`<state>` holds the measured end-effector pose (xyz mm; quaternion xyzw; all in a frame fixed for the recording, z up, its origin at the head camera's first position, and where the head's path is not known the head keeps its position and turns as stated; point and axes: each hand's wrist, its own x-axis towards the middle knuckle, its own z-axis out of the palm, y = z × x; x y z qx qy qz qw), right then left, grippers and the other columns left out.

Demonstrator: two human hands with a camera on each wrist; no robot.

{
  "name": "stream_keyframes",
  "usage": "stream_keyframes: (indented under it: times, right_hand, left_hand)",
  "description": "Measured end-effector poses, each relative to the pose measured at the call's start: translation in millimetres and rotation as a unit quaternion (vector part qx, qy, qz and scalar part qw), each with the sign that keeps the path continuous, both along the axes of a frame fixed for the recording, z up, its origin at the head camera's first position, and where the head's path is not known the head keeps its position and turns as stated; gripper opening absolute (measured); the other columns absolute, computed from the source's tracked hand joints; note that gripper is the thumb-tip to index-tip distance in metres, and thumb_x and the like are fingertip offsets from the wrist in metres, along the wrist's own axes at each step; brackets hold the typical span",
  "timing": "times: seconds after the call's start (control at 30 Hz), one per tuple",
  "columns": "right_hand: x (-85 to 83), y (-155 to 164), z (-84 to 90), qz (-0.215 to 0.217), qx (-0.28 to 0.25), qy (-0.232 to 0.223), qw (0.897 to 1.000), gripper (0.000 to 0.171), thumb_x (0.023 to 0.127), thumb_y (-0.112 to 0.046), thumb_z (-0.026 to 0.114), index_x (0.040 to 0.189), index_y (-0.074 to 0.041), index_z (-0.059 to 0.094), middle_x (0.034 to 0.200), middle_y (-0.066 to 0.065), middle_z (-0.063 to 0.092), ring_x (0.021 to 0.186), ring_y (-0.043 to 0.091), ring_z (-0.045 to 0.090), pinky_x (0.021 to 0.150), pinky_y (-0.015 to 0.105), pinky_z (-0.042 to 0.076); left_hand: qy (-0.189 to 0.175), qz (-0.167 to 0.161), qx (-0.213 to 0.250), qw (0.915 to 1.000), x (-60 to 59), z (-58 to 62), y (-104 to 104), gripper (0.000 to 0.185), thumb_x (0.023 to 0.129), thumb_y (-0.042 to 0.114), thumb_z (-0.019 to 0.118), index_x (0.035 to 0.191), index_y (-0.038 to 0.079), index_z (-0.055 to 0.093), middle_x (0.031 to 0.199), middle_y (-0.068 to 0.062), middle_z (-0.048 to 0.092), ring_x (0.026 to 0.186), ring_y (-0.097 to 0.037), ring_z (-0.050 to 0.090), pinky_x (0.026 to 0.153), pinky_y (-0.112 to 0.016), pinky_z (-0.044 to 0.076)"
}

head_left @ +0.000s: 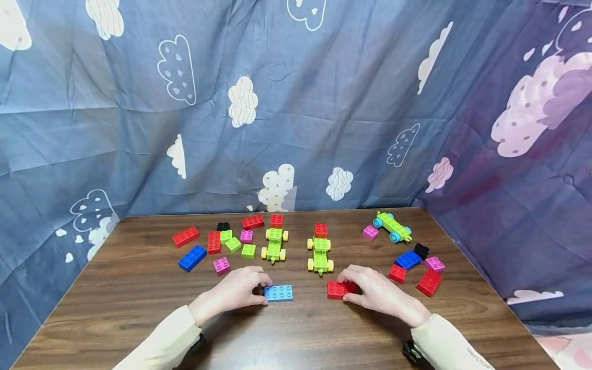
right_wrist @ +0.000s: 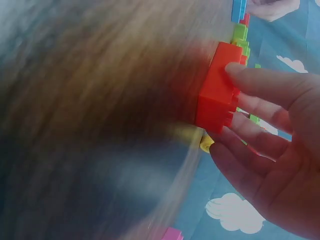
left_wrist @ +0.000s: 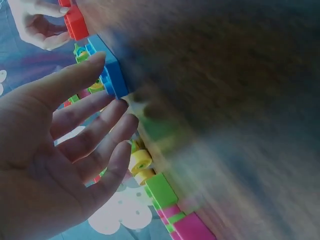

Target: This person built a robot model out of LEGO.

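At the front middle of the table, my left hand [head_left: 236,289] has its thumb and forefinger at the left end of a light blue eight-stud toy brick [head_left: 280,293], pinching it there. The other fingers spread loosely behind, as the left wrist view shows. To the right, my right hand [head_left: 378,291] pinches a red brick [head_left: 336,290], thumb on its near side and fingers at its far side. The right wrist view shows the red brick's [right_wrist: 217,90] long face under the thumb. Both bricks lie studs up, a short gap apart.
Behind the hands stand two green toy cars, one left [head_left: 274,250] and one right [head_left: 320,260], with yellow wheels. Loose red, blue, pink, green and black bricks lie left and right. A green car base with blue wheels [head_left: 392,227] stands back right. A cloud-print curtain [head_left: 296,144] hangs behind.
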<state>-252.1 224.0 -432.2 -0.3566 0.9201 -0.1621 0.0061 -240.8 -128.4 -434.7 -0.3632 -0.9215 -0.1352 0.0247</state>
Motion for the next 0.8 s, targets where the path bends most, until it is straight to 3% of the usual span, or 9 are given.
stream_keyframes:
  times: [0.33,0.8]
  right_hand:
    - [0.3,-9,-1.6,0.021,-0.006,0.007,1.000,0.018,0.089,-0.020,0.074,0.106,-0.016,0.068,0.102,-0.006,0.067,0.088,0.004,0.062,0.078,0.027,0.055]
    - [-0.1,-22,1.4,0.033,0.006,0.000,0.999,0.023,0.089,-0.021,0.074,0.111,-0.015,0.069,0.106,-0.004,0.069,0.094,0.007,0.064,0.085,0.030,0.057]
  left_hand:
    - [0.034,-0.008,0.005,0.9994,0.9,-5.1,8,0.022,0.077,0.026,0.084,0.093,0.015,0.073,0.086,0.003,0.066,0.072,-0.003,0.051,0.062,-0.018,0.045]
    - [0.043,-0.019,0.007,0.9989,-0.8,-6.2,24,0.022,0.079,0.027,0.083,0.095,0.015,0.073,0.089,0.004,0.066,0.075,-0.004,0.054,0.065,-0.021,0.049]
